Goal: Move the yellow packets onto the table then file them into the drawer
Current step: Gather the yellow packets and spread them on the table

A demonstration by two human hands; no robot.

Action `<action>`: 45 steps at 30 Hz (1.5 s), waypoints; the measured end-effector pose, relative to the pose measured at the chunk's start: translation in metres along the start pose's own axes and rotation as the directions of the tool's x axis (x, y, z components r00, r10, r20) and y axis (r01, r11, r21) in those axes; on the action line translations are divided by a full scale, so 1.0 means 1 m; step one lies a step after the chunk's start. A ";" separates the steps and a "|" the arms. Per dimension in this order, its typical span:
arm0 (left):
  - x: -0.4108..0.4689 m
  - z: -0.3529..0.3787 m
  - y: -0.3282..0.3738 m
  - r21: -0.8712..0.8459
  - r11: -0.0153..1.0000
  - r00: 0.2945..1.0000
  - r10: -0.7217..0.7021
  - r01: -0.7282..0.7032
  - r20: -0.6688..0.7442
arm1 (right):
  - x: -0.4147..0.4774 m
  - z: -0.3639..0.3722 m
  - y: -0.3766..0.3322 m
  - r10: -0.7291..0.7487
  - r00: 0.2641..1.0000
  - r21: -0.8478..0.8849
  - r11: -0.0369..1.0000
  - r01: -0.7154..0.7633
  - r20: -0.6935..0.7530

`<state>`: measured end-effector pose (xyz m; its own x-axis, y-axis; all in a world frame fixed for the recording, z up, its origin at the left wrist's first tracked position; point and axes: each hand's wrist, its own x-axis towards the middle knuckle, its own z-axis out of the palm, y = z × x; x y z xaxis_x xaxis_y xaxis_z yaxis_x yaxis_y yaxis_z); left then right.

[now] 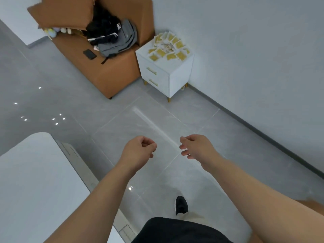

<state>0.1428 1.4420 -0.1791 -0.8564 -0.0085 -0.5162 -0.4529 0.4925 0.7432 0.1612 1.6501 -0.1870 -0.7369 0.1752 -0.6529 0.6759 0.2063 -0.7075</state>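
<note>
Several yellow packets (pixel 168 47) lie scattered on top of a small white bedside table (pixel 180 74) against the far wall. Its two drawers, upper (pixel 152 70) and lower (pixel 154 83), have gold handles and are closed. My left hand (pixel 140 149) hangs over the grey floor with its fingers curled in and nothing in it. My right hand (pixel 194 146) is beside it, fingers loosely apart, holding nothing. Both hands are well short of the table, about a tile's length away.
A brown sofa (pixel 105 67) stands left of the table, carrying a grey backpack (pixel 119 41), dark clothes and a black phone (pixel 89 54). A white surface (pixel 35 181) fills the lower left. My black shoe (pixel 181 205) is on the tiled floor.
</note>
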 end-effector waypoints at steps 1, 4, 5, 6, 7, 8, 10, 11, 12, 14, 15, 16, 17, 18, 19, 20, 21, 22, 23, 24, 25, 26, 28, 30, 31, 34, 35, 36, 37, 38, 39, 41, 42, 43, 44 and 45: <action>0.010 0.000 0.009 0.010 1.000 1.000 0.005 -0.005 0.001 | 0.009 -0.005 -0.006 0.009 1.000 0.015 1.000 -0.009 -0.010; 0.043 -0.004 0.033 0.029 0.999 1.000 0.028 -0.028 0.013 | 0.038 -0.013 -0.027 0.035 0.999 0.033 0.999 -0.034 -0.024; 0.056 -0.007 0.041 0.039 0.999 0.999 0.034 -0.035 0.018 | 0.049 -0.014 -0.036 0.040 0.999 0.028 0.999 -0.040 -0.026; 0.070 -0.011 0.049 0.046 0.998 0.999 0.037 -0.038 0.019 | 0.060 -0.016 -0.045 0.044 0.999 0.021 0.999 -0.043 -0.027; 0.086 -0.016 0.056 0.046 0.998 0.999 0.040 -0.041 0.017 | 0.072 -0.017 -0.055 0.042 0.999 0.017 0.999 -0.042 -0.027; 0.103 -0.021 0.064 0.041 0.998 0.999 0.045 -0.045 0.014 | 0.086 -0.018 -0.066 0.038 0.999 0.016 0.999 -0.037 -0.031; 0.141 -0.032 0.081 0.027 0.998 0.998 0.057 -0.057 0.008 | 0.116 -0.019 -0.090 0.026 0.998 0.015 1.000 -0.025 -0.051; 0.162 -0.038 0.090 0.026 0.998 0.998 0.065 -0.065 0.010 | 0.132 -0.019 -0.103 0.020 0.998 0.017 1.000 -0.019 -0.062; 0.184 -0.043 0.099 0.030 0.997 0.997 0.074 -0.074 0.017 | 0.149 -0.019 -0.117 0.013 0.997 0.021 1.000 -0.011 -0.072; 0.232 -0.055 0.119 0.042 0.995 0.995 0.091 -0.092 0.043 | 0.185 -0.018 -0.147 0.011 0.996 0.029 1.000 -0.008 -0.094; 0.256 -0.062 0.129 0.050 0.994 0.994 0.096 -0.099 0.060 | 0.202 -0.018 -0.163 0.018 0.994 0.039 0.999 -0.014 -0.110; 0.281 -0.068 0.141 0.063 0.993 0.992 0.096 -0.101 0.077 | 0.218 -0.018 -0.180 0.031 0.991 0.055 0.998 -0.024 -0.128; 0.304 -0.075 0.153 0.081 0.992 0.991 0.093 -0.101 0.093 | 0.233 -0.018 -0.196 0.045 0.989 0.069 0.997 -0.035 -0.143; 0.326 -0.082 0.165 0.097 0.990 0.990 0.090 -0.100 0.106 | 0.247 -0.017 -0.211 0.058 0.987 0.082 0.996 -0.046 -0.152; 0.347 -0.088 0.177 0.112 0.988 0.989 0.089 -0.102 0.118 | 0.260 -0.017 -0.225 0.071 0.985 0.096 0.994 -0.056 -0.160; 0.370 -0.093 0.190 0.130 0.985 0.987 0.094 -0.111 0.130 | 0.275 -0.018 -0.239 0.086 0.982 0.117 0.991 -0.067 -0.168; 0.390 -0.097 0.201 0.151 0.981 0.985 0.097 -0.118 0.141 | 0.289 -0.019 -0.251 0.104 0.980 0.140 0.987 -0.081 -0.169; 0.407 -0.099 0.212 0.168 0.978 0.984 0.098 -0.123 0.148 | 0.301 -0.021 -0.263 0.121 0.978 0.163 0.982 -0.094 -0.168; 0.427 -0.100 0.225 0.179 0.976 0.982 0.098 -0.126 0.158 | 0.316 -0.024 -0.275 0.135 0.977 0.187 0.977 -0.104 -0.166; 0.446 -0.100 0.237 0.185 0.974 0.980 0.097 -0.129 0.173 | 0.331 -0.028 -0.287 0.146 0.975 0.209 0.972 -0.110 -0.165; 0.465 -0.098 0.249 0.188 0.974 0.978 0.093 -0.128 0.186 | 0.347 -0.033 -0.298 0.153 0.974 0.224 0.968 -0.114 -0.167; 0.484 -0.095 0.261 0.190 0.974 0.977 0.088 -0.126 0.196 | 0.364 -0.039 -0.309 0.158 0.973 0.235 0.965 -0.116 -0.171; 0.525 -0.088 0.285 0.201 0.971 0.974 0.086 -0.129 0.210 | 0.403 -0.052 -0.330 0.163 0.970 0.255 0.960 -0.113 -0.181; 0.569 -0.078 0.308 0.223 0.965 0.973 0.092 -0.140 0.212 | 0.448 -0.068 -0.349 0.160 0.969 0.265 0.958 -0.108 -0.186; 0.590 -0.073 0.320 0.232 0.962 0.974 0.095 -0.143 0.205 | 0.471 -0.076 -0.358 0.160 0.970 0.272 0.956 -0.106 -0.183; 0.654 -0.058 0.351 0.247 0.962 0.982 0.078 -0.119 0.171 | 0.545 -0.101 -0.387 0.161 0.976 0.279 0.953 -0.115 -0.150; 0.673 -0.054 0.360 0.251 0.963 0.985 0.062 -0.101 0.160 | 0.570 -0.109 -0.397 0.165 0.977 0.273 0.954 -0.124 -0.134; 0.690 -0.051 0.368 0.260 0.962 0.987 0.039 -0.078 0.153 | 0.592 -0.118 -0.406 0.181 0.976 0.264 0.954 -0.144 -0.121; 0.705 -0.049 0.375 0.275 0.960 0.988 0.012 -0.054 0.151 | 0.611 -0.125 -0.414 0.204 0.973 0.252 0.952 -0.171 -0.111; 0.719 -0.047 0.380 0.292 0.956 0.989 -0.011 -0.033 0.148 | 0.629 -0.132 -0.421 0.224 0.969 0.241 0.951 -0.194 -0.102; 0.735 -0.045 0.386 0.311 0.950 0.990 -0.026 -0.019 0.140 | 0.648 -0.139 -0.428 0.238 0.967 0.229 0.950 -0.212 -0.094; 0.765 -0.042 0.394 0.345 0.939 0.991 -0.047 0.002 0.124 | 0.681 -0.153 -0.438 0.286 0.954 0.207 0.942 -0.264 -0.087; 0.779 -0.039 0.396 0.351 0.936 0.991 -0.062 0.017 0.118 | 0.696 -0.158 -0.440 0.314 0.946 0.198 0.935 -0.293 -0.084; 0.792 -0.036 0.397 0.357 0.934 0.991 -0.079 0.034 0.111 | 0.710 -0.162 -0.442 0.341 0.936 0.189 0.928 -0.322 -0.082; 0.804 -0.033 0.396 0.368 0.929 0.990 -0.096 0.051 0.105 | 0.723 -0.164 -0.442 0.367 0.927 0.182 0.920 -0.348 -0.083; 0.816 -0.029 0.393 0.382 0.922 0.988 -0.112 0.065 0.104 | 0.736 -0.165 -0.441 0.393 0.916 0.182 0.909 -0.374 -0.083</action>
<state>-0.7413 1.6033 -0.2953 -0.7696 0.0268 -0.6379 -0.3779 0.7862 0.4890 -0.6810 1.8469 -0.3103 -0.4098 0.3213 -0.8537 0.8924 -0.0528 -0.4482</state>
